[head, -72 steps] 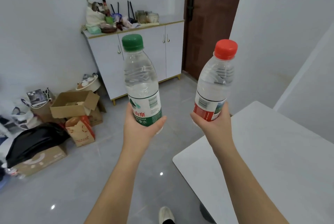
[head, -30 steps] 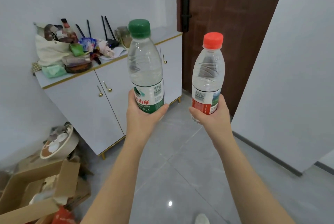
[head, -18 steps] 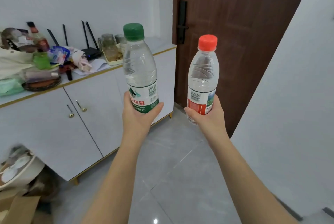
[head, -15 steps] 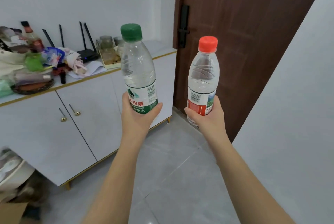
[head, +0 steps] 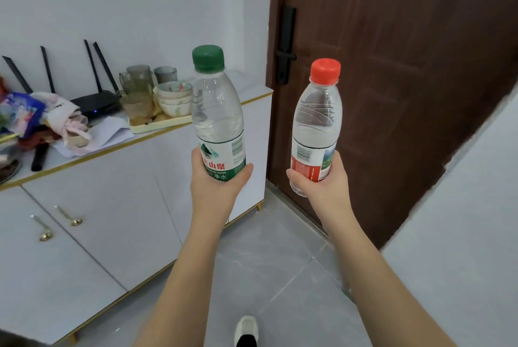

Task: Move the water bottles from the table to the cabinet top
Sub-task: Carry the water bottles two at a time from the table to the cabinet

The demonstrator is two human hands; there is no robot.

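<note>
Clear plastic, thin-walled and ribbed, makes up both bottles, so some give under a squeeze is to be expected. Both look nearly full, which would make them moderately heavy and fairly firm. The green-capped bottle is held upright in the left hand, whose fingers and thumb are wrapped around the lower body over the label. The red-capped bottle is gripped the same way by the right hand, tilted slightly. Both are carried in the air in front of the cabinet and are not yet set on the cabinet top. The labelled band is judged the best place to hold: it is less slippery than bare plastic and sits low, so the weight is kept steady. Bare surface is seen at the right end of the top, beside the tray of bowls. These are fragile, so each of the 2 bottles should be lowered base first, clear of them.
</note>
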